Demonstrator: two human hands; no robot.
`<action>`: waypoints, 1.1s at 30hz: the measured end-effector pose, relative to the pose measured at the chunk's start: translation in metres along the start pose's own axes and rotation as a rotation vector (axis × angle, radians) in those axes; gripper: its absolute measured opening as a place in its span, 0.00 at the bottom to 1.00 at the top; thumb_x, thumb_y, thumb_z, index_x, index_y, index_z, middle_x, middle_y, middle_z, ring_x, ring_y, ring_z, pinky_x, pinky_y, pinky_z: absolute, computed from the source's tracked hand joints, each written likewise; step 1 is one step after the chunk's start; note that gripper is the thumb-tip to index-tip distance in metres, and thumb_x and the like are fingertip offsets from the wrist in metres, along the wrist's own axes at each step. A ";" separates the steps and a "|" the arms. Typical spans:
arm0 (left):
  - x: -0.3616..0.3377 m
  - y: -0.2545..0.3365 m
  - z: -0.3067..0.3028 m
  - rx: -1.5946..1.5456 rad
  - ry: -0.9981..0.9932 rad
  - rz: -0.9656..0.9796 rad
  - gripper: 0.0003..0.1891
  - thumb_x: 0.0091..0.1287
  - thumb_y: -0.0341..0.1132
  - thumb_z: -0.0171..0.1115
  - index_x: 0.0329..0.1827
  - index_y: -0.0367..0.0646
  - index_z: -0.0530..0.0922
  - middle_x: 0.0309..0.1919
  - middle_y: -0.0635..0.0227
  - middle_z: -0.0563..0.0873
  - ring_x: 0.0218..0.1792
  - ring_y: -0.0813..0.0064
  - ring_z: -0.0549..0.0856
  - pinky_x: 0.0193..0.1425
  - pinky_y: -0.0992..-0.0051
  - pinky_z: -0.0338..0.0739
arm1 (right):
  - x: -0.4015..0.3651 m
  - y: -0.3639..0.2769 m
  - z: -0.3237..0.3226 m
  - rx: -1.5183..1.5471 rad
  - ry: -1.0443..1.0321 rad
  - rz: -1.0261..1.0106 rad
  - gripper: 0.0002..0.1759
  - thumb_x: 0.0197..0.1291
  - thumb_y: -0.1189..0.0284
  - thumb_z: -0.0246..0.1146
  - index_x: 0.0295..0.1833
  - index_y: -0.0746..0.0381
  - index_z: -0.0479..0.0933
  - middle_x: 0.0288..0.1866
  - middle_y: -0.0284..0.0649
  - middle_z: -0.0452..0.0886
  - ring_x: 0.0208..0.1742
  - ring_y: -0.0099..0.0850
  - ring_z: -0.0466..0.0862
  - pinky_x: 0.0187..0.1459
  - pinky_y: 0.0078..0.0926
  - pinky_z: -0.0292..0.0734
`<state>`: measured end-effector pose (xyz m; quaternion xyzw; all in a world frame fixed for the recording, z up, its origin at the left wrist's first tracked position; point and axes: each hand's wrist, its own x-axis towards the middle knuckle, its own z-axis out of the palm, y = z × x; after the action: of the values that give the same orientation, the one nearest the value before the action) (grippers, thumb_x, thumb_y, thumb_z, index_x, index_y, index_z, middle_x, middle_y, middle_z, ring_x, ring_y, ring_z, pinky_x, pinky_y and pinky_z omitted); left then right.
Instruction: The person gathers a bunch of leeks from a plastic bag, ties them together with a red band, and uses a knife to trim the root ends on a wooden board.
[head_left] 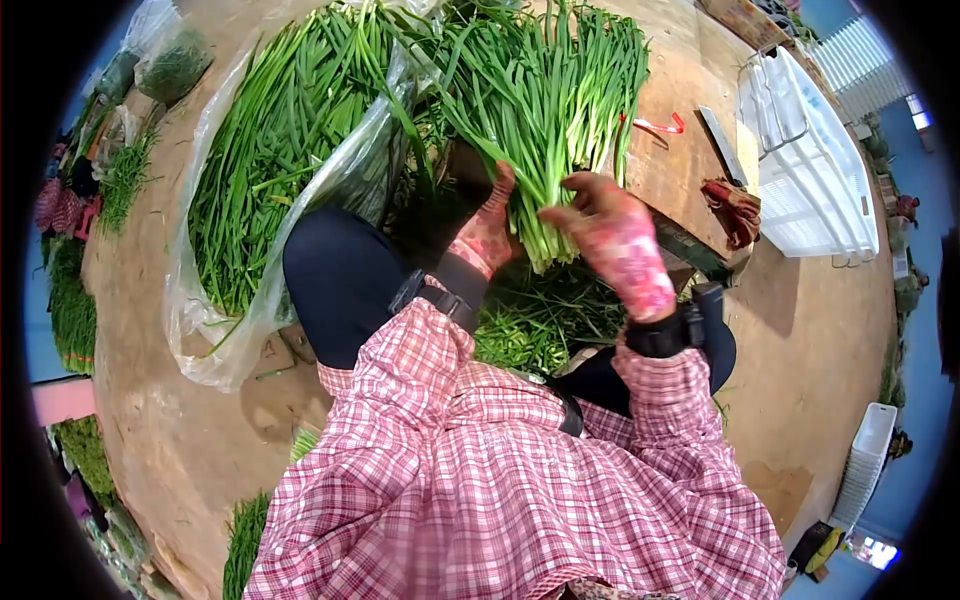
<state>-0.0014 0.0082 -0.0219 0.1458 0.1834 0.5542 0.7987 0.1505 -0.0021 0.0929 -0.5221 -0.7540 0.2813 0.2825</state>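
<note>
A thick bunch of garlic chives lies with its leaves on a low wooden table, pale stem ends pointing toward me. My left hand, in a pink patterned glove, grips the stems from the left. Just right of those stems is my right hand, also gloved, with thumb and forefinger apart beside the pale stalks; its other fingers are partly hidden. To the left, a clear plastic bag holds a large heap of loose chives. Trimmings lie on the floor between my knees.
On the table at right are a red tie, a long flat blade and a dark red bundle. White plastic baskets stand beyond it. More greens line the far left.
</note>
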 end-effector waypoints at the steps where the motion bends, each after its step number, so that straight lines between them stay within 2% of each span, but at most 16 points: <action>1: -0.003 -0.002 -0.005 -0.065 0.006 -0.052 0.46 0.53 0.68 0.66 0.68 0.44 0.69 0.59 0.61 0.80 0.57 0.59 0.81 0.62 0.54 0.78 | -0.001 -0.001 0.011 -0.213 0.012 -0.087 0.18 0.58 0.61 0.70 0.45 0.64 0.81 0.39 0.46 0.84 0.42 0.42 0.85 0.44 0.35 0.78; 3: -0.006 -0.008 -0.014 0.024 0.001 0.002 0.42 0.56 0.64 0.66 0.66 0.44 0.71 0.57 0.61 0.81 0.56 0.60 0.82 0.61 0.54 0.78 | 0.002 0.003 0.027 -0.092 0.044 -0.060 0.14 0.55 0.66 0.71 0.40 0.64 0.80 0.34 0.47 0.84 0.38 0.42 0.86 0.40 0.36 0.79; 7: -0.019 -0.009 -0.025 -0.007 -0.021 -0.122 0.30 0.64 0.51 0.67 0.63 0.41 0.75 0.56 0.58 0.83 0.55 0.60 0.83 0.60 0.53 0.79 | 0.003 0.000 0.016 0.405 -0.151 0.370 0.12 0.59 0.68 0.66 0.37 0.68 0.78 0.22 0.39 0.81 0.22 0.28 0.84 0.23 0.26 0.77; 9: -0.017 -0.009 -0.021 -0.099 -0.074 -0.155 0.28 0.68 0.47 0.63 0.63 0.36 0.73 0.57 0.51 0.81 0.56 0.54 0.82 0.62 0.48 0.75 | 0.006 0.012 0.008 0.626 -0.188 0.525 0.09 0.62 0.69 0.64 0.37 0.66 0.78 0.23 0.33 0.78 0.17 0.24 0.79 0.19 0.21 0.73; 13: -0.017 -0.009 -0.012 -0.180 -0.113 -0.089 0.29 0.69 0.46 0.59 0.66 0.33 0.70 0.59 0.46 0.79 0.58 0.48 0.80 0.66 0.47 0.71 | 0.002 0.020 -0.001 0.749 -0.115 0.521 0.11 0.68 0.67 0.60 0.40 0.65 0.77 0.23 0.34 0.78 0.14 0.21 0.72 0.18 0.17 0.66; 15: -0.017 -0.007 -0.001 -0.275 -0.288 -0.101 0.31 0.68 0.46 0.59 0.67 0.33 0.68 0.60 0.46 0.78 0.58 0.49 0.80 0.65 0.48 0.72 | -0.002 0.025 -0.003 0.794 -0.085 0.538 0.12 0.68 0.66 0.59 0.40 0.65 0.77 0.23 0.33 0.78 0.15 0.20 0.72 0.18 0.15 0.65; 20: -0.010 -0.017 -0.004 -0.184 -0.236 0.008 0.32 0.67 0.45 0.60 0.68 0.33 0.67 0.63 0.50 0.77 0.59 0.50 0.80 0.64 0.48 0.73 | -0.004 0.034 0.010 0.364 -0.246 0.457 0.16 0.68 0.62 0.59 0.43 0.67 0.81 0.19 0.35 0.78 0.15 0.21 0.72 0.19 0.22 0.66; 21: -0.010 -0.016 0.004 -0.121 -0.182 0.038 0.32 0.67 0.45 0.60 0.68 0.34 0.67 0.62 0.51 0.77 0.59 0.50 0.80 0.64 0.48 0.73 | -0.005 0.028 0.007 0.263 -0.285 0.468 0.15 0.68 0.63 0.59 0.44 0.65 0.82 0.21 0.39 0.81 0.18 0.28 0.78 0.23 0.26 0.71; 23: -0.011 -0.014 -0.003 -0.174 -0.137 -0.076 0.26 0.67 0.41 0.61 0.64 0.35 0.71 0.57 0.53 0.81 0.56 0.52 0.81 0.61 0.50 0.76 | -0.006 0.040 0.009 -0.111 -0.020 0.249 0.14 0.67 0.63 0.59 0.45 0.62 0.82 0.26 0.43 0.84 0.26 0.37 0.84 0.29 0.32 0.76; 24: -0.012 -0.014 -0.003 -0.184 -0.087 -0.106 0.24 0.67 0.40 0.62 0.62 0.35 0.73 0.54 0.52 0.82 0.54 0.53 0.83 0.58 0.50 0.79 | -0.005 0.037 0.003 -0.029 0.099 0.232 0.13 0.67 0.62 0.59 0.47 0.59 0.82 0.29 0.44 0.85 0.34 0.43 0.86 0.35 0.36 0.79; 25: -0.013 -0.014 -0.003 -0.198 -0.035 -0.135 0.23 0.66 0.38 0.63 0.60 0.36 0.74 0.51 0.52 0.84 0.51 0.54 0.85 0.55 0.51 0.81 | -0.004 0.032 -0.005 0.031 0.133 0.161 0.13 0.65 0.62 0.62 0.47 0.59 0.83 0.34 0.46 0.85 0.35 0.43 0.86 0.37 0.34 0.79; 27: -0.016 -0.010 0.003 -0.187 -0.030 -0.164 0.21 0.67 0.40 0.63 0.58 0.37 0.75 0.49 0.54 0.85 0.49 0.56 0.85 0.54 0.52 0.82 | -0.003 0.015 0.002 0.222 0.041 0.022 0.12 0.65 0.69 0.64 0.49 0.66 0.80 0.36 0.38 0.85 0.34 0.24 0.83 0.34 0.22 0.77; 28: -0.015 -0.012 0.000 -0.175 -0.009 -0.144 0.20 0.68 0.40 0.63 0.58 0.38 0.76 0.49 0.56 0.85 0.49 0.57 0.86 0.55 0.53 0.81 | 0.000 0.021 0.010 -0.202 0.083 -0.175 0.14 0.61 0.69 0.68 0.48 0.67 0.80 0.39 0.41 0.85 0.36 0.30 0.85 0.37 0.27 0.79; 29: -0.015 -0.013 -0.003 -0.163 0.012 -0.123 0.20 0.69 0.41 0.62 0.58 0.39 0.76 0.49 0.57 0.85 0.48 0.59 0.86 0.56 0.53 0.81 | 0.001 0.021 0.012 -0.280 0.024 -0.185 0.15 0.59 0.70 0.69 0.48 0.67 0.80 0.39 0.44 0.86 0.37 0.36 0.86 0.38 0.30 0.79; 31: -0.016 -0.010 -0.007 -0.170 0.003 -0.125 0.19 0.69 0.41 0.61 0.58 0.39 0.77 0.49 0.58 0.86 0.48 0.60 0.86 0.56 0.54 0.81 | 0.003 0.031 0.026 -0.182 0.115 -0.155 0.12 0.62 0.70 0.67 0.45 0.68 0.80 0.32 0.42 0.85 0.30 0.33 0.85 0.32 0.29 0.79; 33: -0.021 -0.007 -0.009 -0.209 -0.059 -0.185 0.19 0.69 0.40 0.61 0.59 0.39 0.77 0.48 0.58 0.85 0.48 0.60 0.86 0.56 0.54 0.81 | 0.004 0.020 0.020 0.158 -0.052 0.186 0.11 0.64 0.70 0.65 0.44 0.68 0.79 0.29 0.41 0.83 0.25 0.29 0.83 0.27 0.27 0.77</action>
<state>-0.0062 -0.0134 -0.0300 0.0605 0.1137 0.4898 0.8623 0.1472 0.0049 0.0653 -0.5583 -0.6849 0.3783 0.2759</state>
